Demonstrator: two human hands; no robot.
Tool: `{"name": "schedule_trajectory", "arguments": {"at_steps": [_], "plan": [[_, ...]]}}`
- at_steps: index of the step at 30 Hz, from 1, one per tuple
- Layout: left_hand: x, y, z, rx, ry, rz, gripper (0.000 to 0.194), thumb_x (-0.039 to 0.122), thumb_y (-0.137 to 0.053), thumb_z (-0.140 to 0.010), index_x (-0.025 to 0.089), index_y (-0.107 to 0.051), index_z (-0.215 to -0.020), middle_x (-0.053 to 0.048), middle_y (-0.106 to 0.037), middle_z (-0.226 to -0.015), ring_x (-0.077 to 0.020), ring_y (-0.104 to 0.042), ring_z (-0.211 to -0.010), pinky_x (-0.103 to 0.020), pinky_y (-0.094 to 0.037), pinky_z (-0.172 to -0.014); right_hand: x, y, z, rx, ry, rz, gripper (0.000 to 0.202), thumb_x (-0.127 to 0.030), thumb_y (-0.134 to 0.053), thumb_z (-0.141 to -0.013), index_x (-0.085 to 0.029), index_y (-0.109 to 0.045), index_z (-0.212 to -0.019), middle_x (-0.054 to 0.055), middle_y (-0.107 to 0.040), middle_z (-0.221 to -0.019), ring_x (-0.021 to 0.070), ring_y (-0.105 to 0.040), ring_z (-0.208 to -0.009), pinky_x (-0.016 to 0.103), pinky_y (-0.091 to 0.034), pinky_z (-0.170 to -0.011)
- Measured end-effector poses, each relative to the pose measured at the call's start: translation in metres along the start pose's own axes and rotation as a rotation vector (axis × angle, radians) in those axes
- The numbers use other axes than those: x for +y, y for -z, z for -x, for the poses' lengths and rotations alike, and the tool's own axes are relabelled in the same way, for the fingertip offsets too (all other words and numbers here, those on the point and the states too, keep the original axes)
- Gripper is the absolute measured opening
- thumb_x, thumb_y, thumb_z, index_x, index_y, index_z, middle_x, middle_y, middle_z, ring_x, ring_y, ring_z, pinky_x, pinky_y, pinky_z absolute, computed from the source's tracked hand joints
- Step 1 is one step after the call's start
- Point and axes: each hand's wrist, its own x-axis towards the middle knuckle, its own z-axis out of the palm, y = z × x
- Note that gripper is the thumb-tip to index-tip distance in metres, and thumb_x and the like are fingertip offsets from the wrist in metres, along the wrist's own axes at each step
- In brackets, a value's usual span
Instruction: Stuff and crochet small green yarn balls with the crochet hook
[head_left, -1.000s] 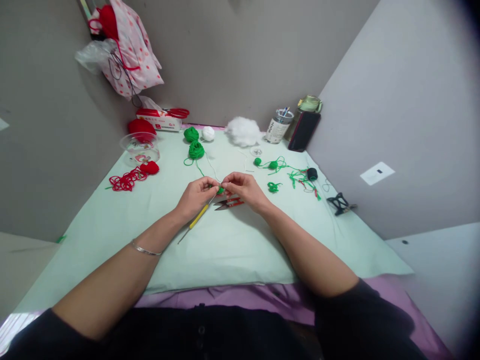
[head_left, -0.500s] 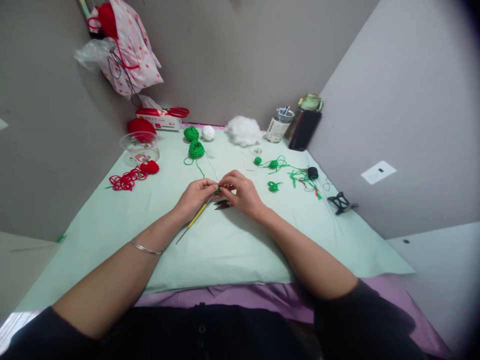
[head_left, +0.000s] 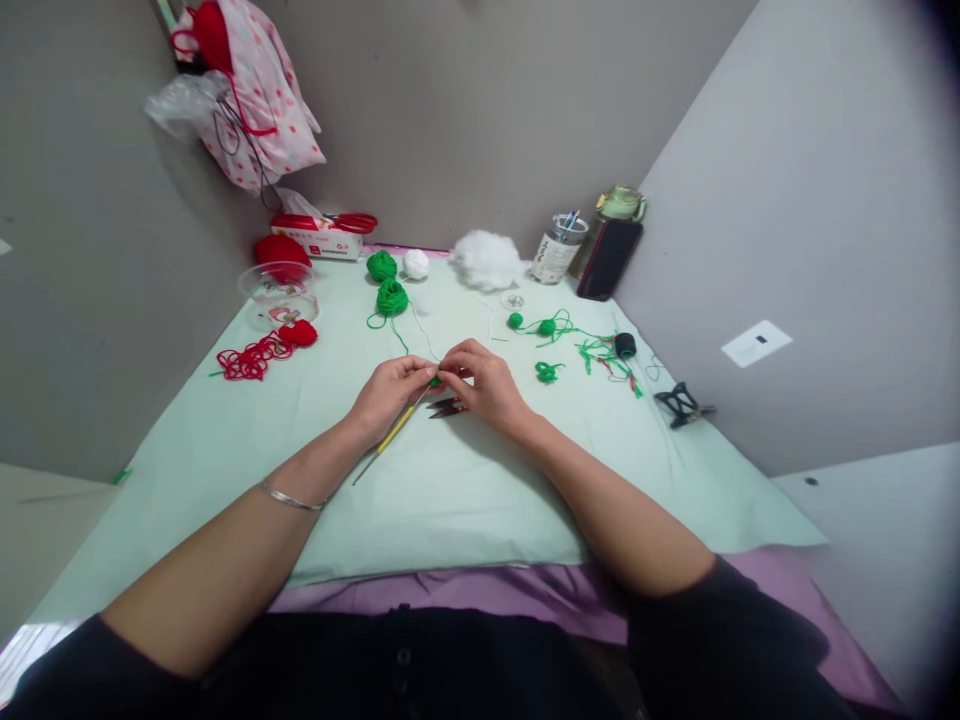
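Fingertips of my left hand [head_left: 386,390] and my right hand [head_left: 484,383] meet over the middle of the table. Both are closed in a pinch on a small green crochet piece [head_left: 435,381], mostly hidden by the fingers. A crochet hook [head_left: 395,430] with a yellow grip slants from the fingertips toward the lower left; which hand keeps hold of it I cannot tell. Dark-bladed thread snips [head_left: 445,408] lie beneath my right hand, partly covered. One green strand and one white strand run from the hands back toward the green yarn ball [head_left: 392,298] and the white yarn ball [head_left: 415,265].
Red yarn [head_left: 255,358] and a clear plastic tub [head_left: 279,300] are at the left. White stuffing [head_left: 487,262], a pen tin [head_left: 557,252] and a phone [head_left: 610,260] line the back. Green yarn scraps [head_left: 548,372] and a black stand [head_left: 681,405] lie right.
Almost nothing differs. Both hands keep the same pinch, with only a very slight shift of the fingers and the hook.
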Motion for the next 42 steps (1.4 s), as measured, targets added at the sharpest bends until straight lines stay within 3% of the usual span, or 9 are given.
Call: {"name": "schedule_trajectory", "arguments": {"at_steps": [9,23,42], "plan": [[0.0038,-0.0003,0.0024,0.064,-0.024,-0.113,0.032,0.04,-0.089,-0.068,0.014,-0.076,-0.081,-0.004,-0.076,-0.08,-0.0176,-0.067,-0.077,-0.031,-0.05,-0.082,-0.002,0.0019,0.0005,-0.014,0.009,0.002,0.014,-0.012,-0.06,-0.09,-0.019,-0.07,-0.085,0.004,-0.064,-0.094,0.0152,-0.066,-0.078,0.03,-0.059,-0.077],[-0.001,-0.001,-0.0007,0.053,-0.004,-0.013,0.03,0.037,-0.086,-0.069,0.014,-0.071,-0.081,-0.002,-0.073,-0.076,-0.0175,-0.07,-0.077,-0.039,-0.056,-0.092,0.0005,-0.0008,-0.0001,0.017,0.007,-0.05,0.011,-0.015,-0.061,-0.089,-0.021,-0.065,-0.081,0.004,-0.064,-0.093,0.0164,-0.065,-0.08,0.033,-0.06,-0.076],[0.0006,-0.0012,0.0002,0.059,-0.024,-0.006,0.027,0.035,-0.086,-0.069,0.015,-0.071,-0.08,-0.004,-0.075,-0.081,-0.0182,-0.07,-0.084,-0.036,-0.052,-0.095,-0.0053,0.0011,-0.0006,0.054,0.034,-0.155,0.008,-0.018,-0.06,-0.088,-0.02,-0.063,-0.08,0.005,-0.064,-0.097,0.0163,-0.065,-0.085,0.032,-0.062,-0.076]]}}
